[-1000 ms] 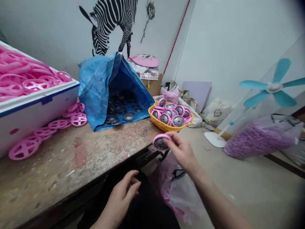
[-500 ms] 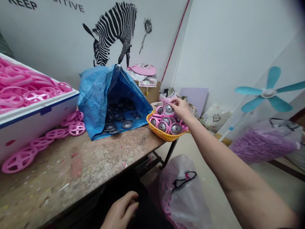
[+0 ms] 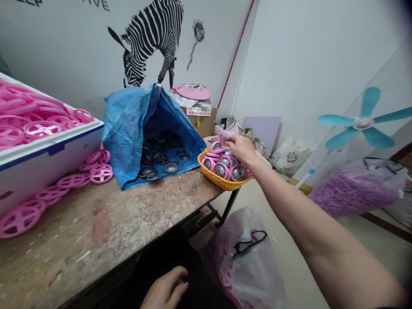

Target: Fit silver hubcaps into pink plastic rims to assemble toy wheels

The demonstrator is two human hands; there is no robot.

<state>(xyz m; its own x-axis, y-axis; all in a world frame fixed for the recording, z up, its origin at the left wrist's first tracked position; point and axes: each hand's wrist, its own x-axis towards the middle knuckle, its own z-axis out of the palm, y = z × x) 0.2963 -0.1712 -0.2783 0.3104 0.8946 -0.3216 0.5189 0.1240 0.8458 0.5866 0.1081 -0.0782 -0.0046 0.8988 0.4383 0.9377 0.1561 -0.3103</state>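
Note:
My right hand (image 3: 242,148) is over the yellow plastic basket (image 3: 222,183) at the table's right end, its fingers bent just above the toy wheels inside. The wheels have pink rims and grey hubs; one toy wheel (image 3: 217,148) lies tilted on top, just left of my fingertips. Nothing shows in that hand's grip, though the undersides of the fingers are hidden. Low in the view, my left hand (image 3: 167,288) hovers over my dark-clothed lap, empty, with fingers loosely bent and the thumb apart.
A blue sack (image 3: 124,137) holding dark hubs (image 3: 157,155) stands on the worn table (image 3: 135,219). At left is a white box (image 3: 48,165) of pink rims, with loose pink rims (image 3: 72,181) beside it. A clear bag (image 3: 257,266) sits below; a fan (image 3: 363,123) stands right.
My right hand carried a pink-rimmed wheel from the table's front edge up to the basket and let it go on the pile. My left hand dropped slightly lower in view.

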